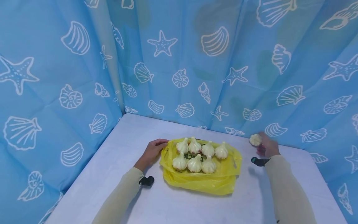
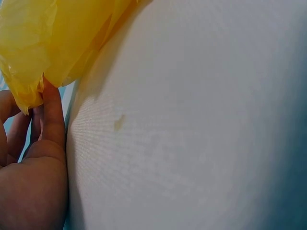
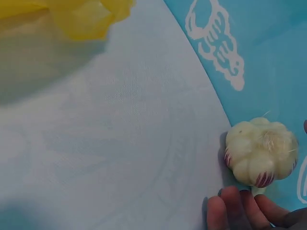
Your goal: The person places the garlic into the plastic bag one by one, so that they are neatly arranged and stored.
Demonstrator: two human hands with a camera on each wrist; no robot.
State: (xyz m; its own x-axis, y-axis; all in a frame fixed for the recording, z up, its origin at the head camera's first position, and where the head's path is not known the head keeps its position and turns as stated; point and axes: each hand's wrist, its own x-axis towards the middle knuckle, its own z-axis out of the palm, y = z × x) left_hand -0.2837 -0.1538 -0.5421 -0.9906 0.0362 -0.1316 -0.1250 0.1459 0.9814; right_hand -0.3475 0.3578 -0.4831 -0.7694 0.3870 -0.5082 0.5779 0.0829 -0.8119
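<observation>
A yellow plastic bag point(image 1: 195, 183) lies on the table, with several whole garlic bulbs point(image 1: 194, 164) in two rows on top, stems mostly up. At its left edge my left hand point(image 1: 152, 153) pinches the plastic; in the left wrist view the fingers point(image 2: 53, 115) meet a gathered fold of the bag point(image 2: 29, 93). Away to the right of the bag, my right hand point(image 1: 269, 146) holds a single garlic bulb point(image 1: 255, 140) by its stem. The right wrist view shows that bulb point(image 3: 261, 152) root end out, purple-streaked, with fingertips point(image 3: 231, 199) at the stem.
A white cloth covers the table point(image 1: 112, 161). Blue curtains point(image 1: 173, 62) with white shell and starfish drawings stand along the back, left and right edges. Part of some dark lettering point(image 1: 199, 157) shows between the bulbs on the bag.
</observation>
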